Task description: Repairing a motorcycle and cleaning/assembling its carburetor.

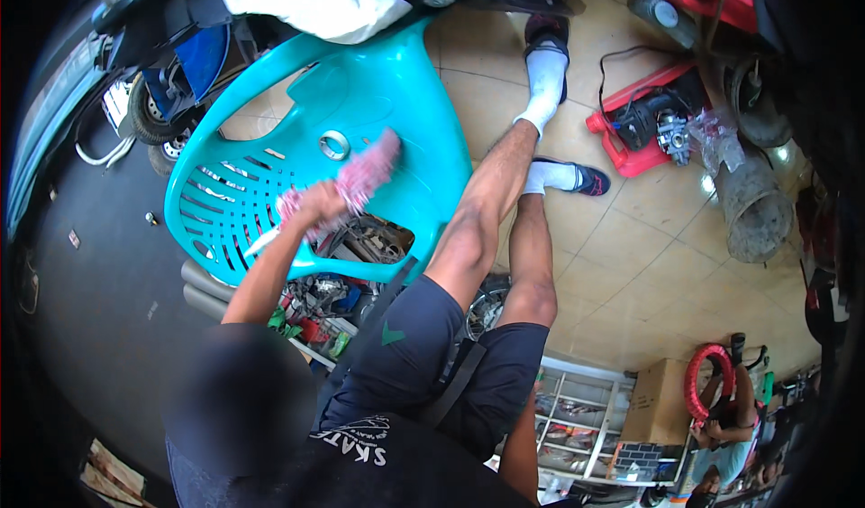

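My left hand (322, 203) is closed around a bunched pink-and-white cloth (371, 169), which is smeared by motion. Below the hand is a teal plastic armchair (414, 102) with a slotted part. On the chair sits a silvery ring (333, 145), just beyond the cloth and apart from the hand. My right arm (520, 449) hangs beside my dark shorts. The right hand is mostly hidden by my thigh, so its fingers cannot be read.
Metal parts (315, 305) lie beneath the chair. On the tiled floor are a red jerrycan (631, 158) bearing a carburettor (674, 137), a clear plastic bag (718, 143) and a dirty grey cylinder (759, 215). A person (732, 449) handles a red tyre (696, 389) near a carton (656, 404).
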A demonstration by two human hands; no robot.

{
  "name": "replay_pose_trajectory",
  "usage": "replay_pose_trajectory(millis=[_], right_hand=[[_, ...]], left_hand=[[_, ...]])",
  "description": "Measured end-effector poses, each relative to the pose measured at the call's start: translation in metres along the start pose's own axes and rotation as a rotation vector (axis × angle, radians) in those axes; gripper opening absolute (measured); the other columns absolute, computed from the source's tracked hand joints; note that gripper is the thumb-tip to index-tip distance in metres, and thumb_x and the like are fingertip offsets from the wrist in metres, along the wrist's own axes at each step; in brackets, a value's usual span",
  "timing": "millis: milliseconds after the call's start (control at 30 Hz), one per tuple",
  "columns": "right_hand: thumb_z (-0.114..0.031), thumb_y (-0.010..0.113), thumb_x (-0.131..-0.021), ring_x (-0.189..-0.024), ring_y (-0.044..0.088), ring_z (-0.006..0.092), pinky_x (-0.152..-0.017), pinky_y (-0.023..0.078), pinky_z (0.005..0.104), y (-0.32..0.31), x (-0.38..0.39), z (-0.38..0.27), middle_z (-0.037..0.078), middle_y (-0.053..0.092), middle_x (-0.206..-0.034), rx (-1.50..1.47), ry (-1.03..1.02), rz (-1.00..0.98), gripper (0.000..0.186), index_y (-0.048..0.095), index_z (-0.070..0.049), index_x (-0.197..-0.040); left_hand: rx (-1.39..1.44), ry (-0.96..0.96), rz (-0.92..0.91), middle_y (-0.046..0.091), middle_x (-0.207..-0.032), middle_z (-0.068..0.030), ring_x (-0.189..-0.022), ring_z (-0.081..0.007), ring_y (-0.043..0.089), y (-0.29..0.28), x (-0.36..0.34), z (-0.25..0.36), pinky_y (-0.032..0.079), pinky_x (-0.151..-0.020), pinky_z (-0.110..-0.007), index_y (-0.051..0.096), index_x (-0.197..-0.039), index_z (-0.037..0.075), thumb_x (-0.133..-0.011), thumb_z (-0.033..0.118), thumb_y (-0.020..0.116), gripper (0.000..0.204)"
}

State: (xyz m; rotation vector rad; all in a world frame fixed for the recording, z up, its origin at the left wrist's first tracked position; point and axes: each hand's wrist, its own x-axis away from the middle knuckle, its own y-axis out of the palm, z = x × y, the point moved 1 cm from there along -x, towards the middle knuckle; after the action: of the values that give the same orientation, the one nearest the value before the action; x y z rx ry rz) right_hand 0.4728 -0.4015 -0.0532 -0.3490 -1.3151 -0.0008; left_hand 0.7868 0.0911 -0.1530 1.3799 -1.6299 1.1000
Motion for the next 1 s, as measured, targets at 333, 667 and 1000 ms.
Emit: replay_pose_trajectory(millis=[333, 667, 1000], right_hand=[[-0.030, 0.052, -0.088, -0.069, 0.054, 0.0135, -0.066, 0.043, 0.0249, 0.002, -0.031, -0.036, 0.004, 0.059, -0.079, -0.174, 0.085, -0.060, 0.031, 0.061, -0.002, -0.097], [-0.033, 0.052, -0.089, -0.071, 0.056, 0.0196, -0.068, 0.045, 0.0310, 0.075, -0.010, 0.006, 0.010, 0.061, -0.081, -0.371, 0.108, 0.006, 0.039, 0.060, 0.004, -0.096], [-0.032, 0.051, -0.089, -0.071, 0.057, 0.0209, -0.068, 0.045, 0.0323, 0.168, 0.022, 0.023, 0.012, 0.061, -0.081, -0.580, 0.154, 0.084, 0.038, 0.060, 0.005, -0.095]], left_hand=[[0.124, -0.008, 0.074, 0.054, -0.110, -0.0261, -0.104, -0.0414, 0.053, 0.010, 0.083, 0.046, 0.042, -0.090, -0.049, 0.038, -0.129, 0.007, -0.069, 0.036, 0.064, 0.072], [-0.116, 0.224, 0.976, 0.026, -0.137, -0.0225, -0.125, -0.0402, 0.028, -0.129, 0.065, 0.113, 0.021, -0.100, -0.052, 0.028, -0.138, 0.012, -0.067, 0.029, 0.070, 0.084], [-0.307, 0.301, 1.053, 0.050, -0.101, -0.0232, -0.092, -0.0410, 0.050, -0.245, 0.016, 0.081, 0.041, -0.079, -0.047, 0.045, -0.111, -0.003, -0.079, 0.042, 0.063, 0.058]])
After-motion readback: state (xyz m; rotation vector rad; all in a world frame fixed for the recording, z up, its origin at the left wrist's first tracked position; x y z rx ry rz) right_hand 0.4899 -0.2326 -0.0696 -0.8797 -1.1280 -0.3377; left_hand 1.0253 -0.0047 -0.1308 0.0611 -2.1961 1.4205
